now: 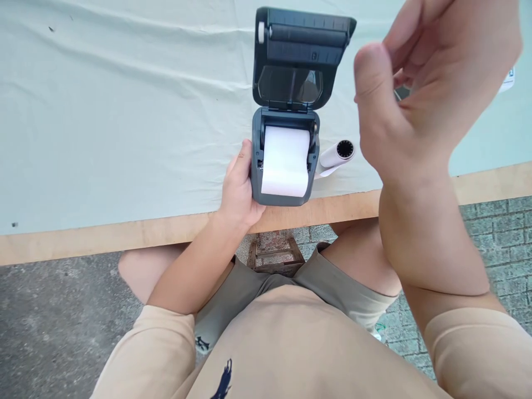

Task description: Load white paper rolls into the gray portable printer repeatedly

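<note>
My left hand (pixel 240 191) grips the side and underside of a small dark grey label printer (pixel 256 194) at the table's front edge. Its lid (pixel 291 83) is hinged open, away from me. A white paper roll (pixel 285 160) sits inside, its loose end lying over the printer's front. My right hand (pixel 424 94) is raised close to the camera at upper right, apart from the printer. Its fingers are curled in towards the thumb; what they hold, if anything, is hidden. A small dark patch shows between the fingers and palm, and I cannot tell what it is.
Right of the printer stands another white roll (pixel 330 158) with a black core, its end loose. A pale cloth covers the table (pixel 124 122), with a bare wooden front edge (pixel 103 235). A white item (pixel 507 80) is partly hidden behind my right hand. Below is a wooden stool (pixel 276 260).
</note>
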Demonstrator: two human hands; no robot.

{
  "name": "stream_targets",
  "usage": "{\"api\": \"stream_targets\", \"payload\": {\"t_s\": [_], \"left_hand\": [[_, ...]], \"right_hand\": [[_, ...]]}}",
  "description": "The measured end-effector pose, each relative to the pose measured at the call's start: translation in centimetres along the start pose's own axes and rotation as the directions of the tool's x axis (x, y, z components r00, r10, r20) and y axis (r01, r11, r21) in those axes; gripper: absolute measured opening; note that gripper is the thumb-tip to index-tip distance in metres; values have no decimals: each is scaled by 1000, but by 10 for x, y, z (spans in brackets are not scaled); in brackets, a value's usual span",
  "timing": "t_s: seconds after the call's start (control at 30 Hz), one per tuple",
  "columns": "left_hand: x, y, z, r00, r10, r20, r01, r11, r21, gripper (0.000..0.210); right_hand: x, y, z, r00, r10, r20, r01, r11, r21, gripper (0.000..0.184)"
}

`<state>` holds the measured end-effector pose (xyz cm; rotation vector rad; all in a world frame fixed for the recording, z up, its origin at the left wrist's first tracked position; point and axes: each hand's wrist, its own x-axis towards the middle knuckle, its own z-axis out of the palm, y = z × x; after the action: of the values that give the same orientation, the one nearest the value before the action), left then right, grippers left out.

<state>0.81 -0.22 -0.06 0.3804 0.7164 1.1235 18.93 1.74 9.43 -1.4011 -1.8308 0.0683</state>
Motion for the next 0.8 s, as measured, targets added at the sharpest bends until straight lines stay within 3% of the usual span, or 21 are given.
{"api": "stream_targets", "payload": {"t_s": [0.07,0.13,0.2,0.27,0.33,0.4,0.57,0.63,0.7,0.8], "left_hand": [[1,0,1,1000,7,25,-7,1000,3,39],[3,1,2,1000,8,24,-8,1000,-7,41],[4,0,3,1000,-5,-23,5,1000,1,42],[4,0,3,997,-11,-80,13,1000,25,40],[4,-1,3,994,13,-112,-8,999,50,36],[2,-2,2,992,46,-117,-38,997,72,31],[1,-2,1,993,48,-107,-39,996,82,25],[1,-3,0,993,30,-114,-22,997,69,29],[2,-3,-1,994,8,-107,-2,999,51,35],[4,-2,-2,997,-1,-75,1,1000,1,35]], "right_hand": [[1,-10,-4,997,76,18,-75,997,-32,26],[4,-18,-6,983,24,181,-23,1000,-9,25],[6,-23,-3,922,-46,385,77,995,-65,18],[6,-25,5,830,3,557,152,961,-233,8],[5,-26,16,771,120,626,169,909,-382,4],[4,-27,25,742,167,649,142,908,-395,3],[6,-32,34,721,256,644,87,888,-451,5],[9,-35,27,738,264,622,88,875,-476,9],[12,-37,12,786,202,584,45,924,-381,11],[12,-27,-18,865,118,488,-111,993,-43,19]]}}
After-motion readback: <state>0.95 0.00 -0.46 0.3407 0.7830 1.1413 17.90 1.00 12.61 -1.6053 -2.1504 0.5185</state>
